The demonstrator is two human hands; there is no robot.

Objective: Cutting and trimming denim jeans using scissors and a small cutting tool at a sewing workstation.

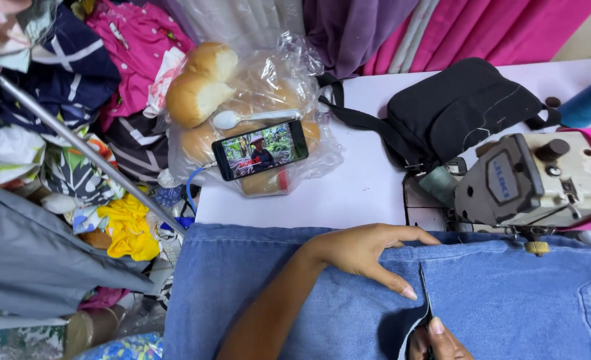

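Bright even light, soft shadows, sharp centre, slight edge distortion.

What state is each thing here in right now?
Phone: screen on, propped against bread bag.
Bread bag: open.
Black bag: lying flat.
Denim fabric: spread out, edge folded.
Left hand: flat on denim.
Right hand: fingers pinching denim edge.

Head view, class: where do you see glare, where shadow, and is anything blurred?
Head view: glare on the clear plastic bag and phone screen; soft shadow under the left hand on the denim; right hand cropped at the bottom edge; focus mostly sharp.
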